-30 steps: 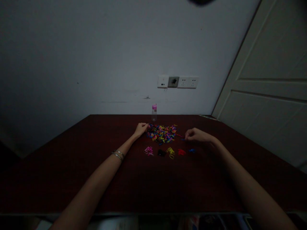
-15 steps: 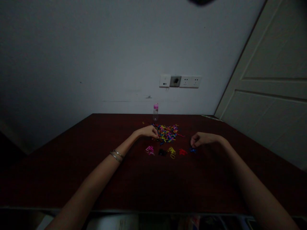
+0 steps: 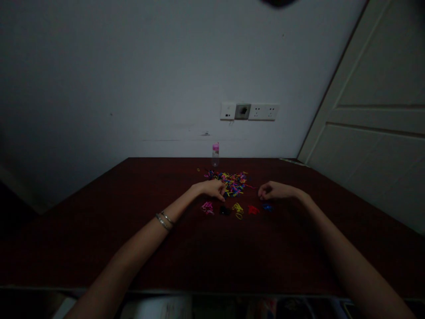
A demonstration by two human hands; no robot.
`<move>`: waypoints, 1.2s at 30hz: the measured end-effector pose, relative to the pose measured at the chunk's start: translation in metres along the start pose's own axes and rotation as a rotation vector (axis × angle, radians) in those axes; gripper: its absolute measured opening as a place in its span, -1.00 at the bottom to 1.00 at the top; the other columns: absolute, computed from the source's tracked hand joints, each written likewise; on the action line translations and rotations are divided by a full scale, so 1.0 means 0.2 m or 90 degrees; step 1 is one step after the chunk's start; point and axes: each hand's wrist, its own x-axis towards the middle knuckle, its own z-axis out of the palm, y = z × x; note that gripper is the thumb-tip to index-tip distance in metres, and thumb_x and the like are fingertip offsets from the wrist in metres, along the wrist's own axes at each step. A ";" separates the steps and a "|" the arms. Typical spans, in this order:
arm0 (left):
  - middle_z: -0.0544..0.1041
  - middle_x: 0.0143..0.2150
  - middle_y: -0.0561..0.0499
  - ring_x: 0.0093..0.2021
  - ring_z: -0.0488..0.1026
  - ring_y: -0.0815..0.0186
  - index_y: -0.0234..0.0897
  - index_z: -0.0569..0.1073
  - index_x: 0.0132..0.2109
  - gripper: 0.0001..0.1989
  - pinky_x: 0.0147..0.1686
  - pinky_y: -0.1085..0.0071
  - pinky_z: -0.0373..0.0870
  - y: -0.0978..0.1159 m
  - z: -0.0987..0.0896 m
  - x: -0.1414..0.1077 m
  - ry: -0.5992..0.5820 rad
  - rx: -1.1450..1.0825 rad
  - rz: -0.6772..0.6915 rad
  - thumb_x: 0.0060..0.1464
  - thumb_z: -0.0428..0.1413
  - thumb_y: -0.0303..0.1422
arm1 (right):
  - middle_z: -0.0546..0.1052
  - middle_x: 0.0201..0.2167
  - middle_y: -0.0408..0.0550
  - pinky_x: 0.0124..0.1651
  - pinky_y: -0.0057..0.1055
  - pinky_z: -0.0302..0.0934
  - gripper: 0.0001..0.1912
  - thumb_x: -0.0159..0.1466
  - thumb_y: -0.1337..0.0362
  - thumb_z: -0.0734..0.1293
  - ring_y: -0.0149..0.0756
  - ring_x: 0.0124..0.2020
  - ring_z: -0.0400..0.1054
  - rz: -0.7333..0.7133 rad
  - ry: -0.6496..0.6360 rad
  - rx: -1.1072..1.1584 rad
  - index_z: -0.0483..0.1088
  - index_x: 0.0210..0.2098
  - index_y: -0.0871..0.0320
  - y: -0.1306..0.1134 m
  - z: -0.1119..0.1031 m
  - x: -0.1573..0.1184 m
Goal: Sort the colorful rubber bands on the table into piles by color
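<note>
My left hand (image 3: 212, 188) is closed, fingertips pressed together and pointing down at the front of a mixed heap of coloured rubber bands (image 3: 235, 182), just behind a small pile of black rubber bands (image 3: 225, 211). Anything in that pinch is too small and dark to see. To the right of the heap, my right hand (image 3: 272, 190) has its fingers curled together over the table, behind a blue pile of rubber bands (image 3: 267, 207); what they hold, if anything, cannot be made out. Pink (image 3: 207, 208), yellow (image 3: 238, 210) and red rubber bands (image 3: 253, 210) lie in separate small piles in the same row.
Behind the heap stands a clear bottle with a pink cap (image 3: 215, 155). One yellow band (image 3: 198, 169) lies apart on the dark red table (image 3: 199, 257). Wall sockets (image 3: 264, 112) are above the table's back edge, and a pale door (image 3: 372, 141) is at the right.
My left hand has moved right and nearer, from the heap's left edge to behind the black pile. My right hand has lifted off the blue pile and shifted left and away.
</note>
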 end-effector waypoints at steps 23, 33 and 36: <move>0.47 -0.55 0.02 -0.52 0.31 0.43 -0.38 0.55 -0.42 -0.82 -0.47 0.52 0.14 -0.13 -0.14 -0.07 0.232 -0.001 -0.099 -0.15 0.11 -0.35 | 0.48 -0.46 -0.06 -0.39 -0.46 0.16 -0.76 -0.05 0.27 0.22 -0.35 -0.45 0.29 -0.035 0.079 -0.034 0.41 -0.41 0.22 0.00 0.01 0.03; 0.45 -0.57 0.01 -0.53 0.28 0.44 -0.38 0.56 -0.43 -0.82 -0.48 0.50 0.15 -0.15 -0.14 -0.06 0.253 -0.065 -0.069 -0.16 0.15 -0.34 | 0.48 -0.49 -0.07 -0.42 -0.44 0.17 -0.76 -0.03 0.26 0.22 -0.36 -0.49 0.30 -0.024 0.123 -0.021 0.42 -0.40 0.21 0.00 0.01 0.03; 0.46 -0.56 0.00 -0.54 0.27 0.44 -0.39 0.56 -0.42 -0.80 -0.50 0.51 0.14 -0.14 -0.13 -0.05 0.247 -0.094 -0.058 -0.17 0.16 -0.32 | 0.47 -0.49 -0.07 -0.42 -0.45 0.17 -0.77 -0.03 0.28 0.22 -0.37 -0.49 0.30 -0.024 0.136 -0.010 0.41 -0.40 0.22 0.01 0.01 0.03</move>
